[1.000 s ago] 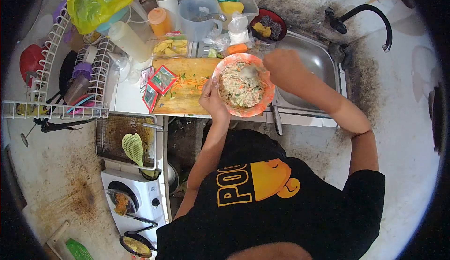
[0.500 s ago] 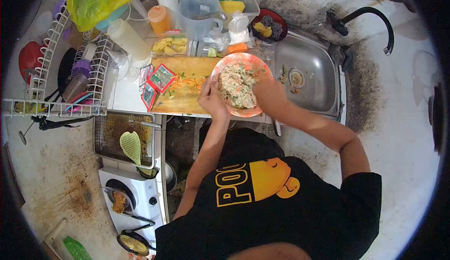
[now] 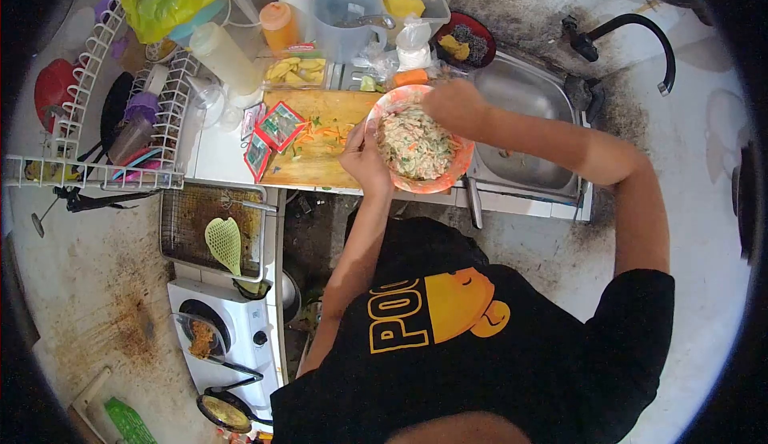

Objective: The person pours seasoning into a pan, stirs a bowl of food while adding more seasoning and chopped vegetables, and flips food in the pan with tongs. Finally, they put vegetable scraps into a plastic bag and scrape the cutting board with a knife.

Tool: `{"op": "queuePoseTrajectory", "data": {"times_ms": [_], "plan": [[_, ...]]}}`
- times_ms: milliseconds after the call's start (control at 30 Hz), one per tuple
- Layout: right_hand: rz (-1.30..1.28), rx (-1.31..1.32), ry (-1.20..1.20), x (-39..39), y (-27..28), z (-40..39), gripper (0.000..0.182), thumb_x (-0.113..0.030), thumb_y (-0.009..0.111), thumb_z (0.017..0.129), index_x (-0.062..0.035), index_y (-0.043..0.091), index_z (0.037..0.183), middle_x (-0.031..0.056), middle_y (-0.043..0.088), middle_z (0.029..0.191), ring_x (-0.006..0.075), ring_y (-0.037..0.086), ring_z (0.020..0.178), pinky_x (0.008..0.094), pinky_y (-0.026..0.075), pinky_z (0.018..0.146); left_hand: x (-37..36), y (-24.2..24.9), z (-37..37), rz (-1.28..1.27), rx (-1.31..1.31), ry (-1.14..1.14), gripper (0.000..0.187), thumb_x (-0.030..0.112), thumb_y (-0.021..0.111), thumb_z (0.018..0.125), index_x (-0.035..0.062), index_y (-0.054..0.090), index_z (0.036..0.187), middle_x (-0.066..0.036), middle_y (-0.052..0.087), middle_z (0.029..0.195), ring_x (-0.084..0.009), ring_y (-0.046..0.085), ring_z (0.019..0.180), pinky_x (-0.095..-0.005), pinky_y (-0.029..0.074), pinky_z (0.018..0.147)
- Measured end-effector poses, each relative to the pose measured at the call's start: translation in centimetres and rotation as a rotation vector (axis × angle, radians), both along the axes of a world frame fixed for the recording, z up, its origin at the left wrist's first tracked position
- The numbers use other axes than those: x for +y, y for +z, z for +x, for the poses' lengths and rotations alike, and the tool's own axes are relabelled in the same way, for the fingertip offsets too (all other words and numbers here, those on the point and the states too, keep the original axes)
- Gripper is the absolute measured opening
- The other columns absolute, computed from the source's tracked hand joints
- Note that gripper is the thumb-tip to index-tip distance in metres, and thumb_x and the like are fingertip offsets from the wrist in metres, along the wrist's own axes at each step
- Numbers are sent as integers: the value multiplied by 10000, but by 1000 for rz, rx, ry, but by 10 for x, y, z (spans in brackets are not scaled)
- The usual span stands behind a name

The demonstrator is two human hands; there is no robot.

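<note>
An orange-and-white bowl holds a pale batter-like mixture with shredded vegetables, orange and green bits among them. My left hand grips the bowl by its left rim, thumb on the edge. Over the upper right of the bowl is my right hand, closed like a fist; whatever it holds is hidden beneath it. Left of the bowl lies a wooden cutting board with scattered orange and green shreds. Two red-edged packets rest on the board's left end.
A steel sink with a black faucet stands on the right. Behind the board are a clear jug, bottles and a carrot piece. A knife handle juts over the counter edge. The stove is lower left.
My right hand has lifted up and away from the middle of the bowl toward its upper rim, elbow swinging outward. My left hand keeps its grip; the mixture's surface looks flatter.
</note>
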State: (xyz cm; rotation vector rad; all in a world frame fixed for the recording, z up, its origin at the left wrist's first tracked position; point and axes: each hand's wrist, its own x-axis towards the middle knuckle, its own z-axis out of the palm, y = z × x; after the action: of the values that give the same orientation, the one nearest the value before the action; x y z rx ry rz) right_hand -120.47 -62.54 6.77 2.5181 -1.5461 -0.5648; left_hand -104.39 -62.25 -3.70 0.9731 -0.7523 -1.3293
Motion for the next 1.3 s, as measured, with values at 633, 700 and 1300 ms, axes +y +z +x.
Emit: {"op": "queuePoseTrajectory", "data": {"times_ms": [633,700,1300], "plan": [[1266,-1060,-1543,36,-21,-8,133,-62,516,790,-19,562,672,-4,441,505,81,407,379,263,339,326,11,-2,-12,76,135,11,163,31,590,853,-100,649,932,-114,627,918,-145,569,830,-265,452,767],[1276,-1180,-1612,37,-5,-14,119,-65,507,795,-39,535,682,-38,379,502,42,320,377,218,260,323,11,-2,-10,88,150,-11,165,30,592,851,-101,648,933,-119,626,934,-148,571,842,-267,450,776],[536,-501,-839,40,28,-69,239,-228,576,762,2,628,799,140,594,626,262,588,539,380,477,506,11,-6,-9,88,56,-14,167,29,591,850,-100,647,940,-95,617,900,-128,547,846,-258,431,773]]}}
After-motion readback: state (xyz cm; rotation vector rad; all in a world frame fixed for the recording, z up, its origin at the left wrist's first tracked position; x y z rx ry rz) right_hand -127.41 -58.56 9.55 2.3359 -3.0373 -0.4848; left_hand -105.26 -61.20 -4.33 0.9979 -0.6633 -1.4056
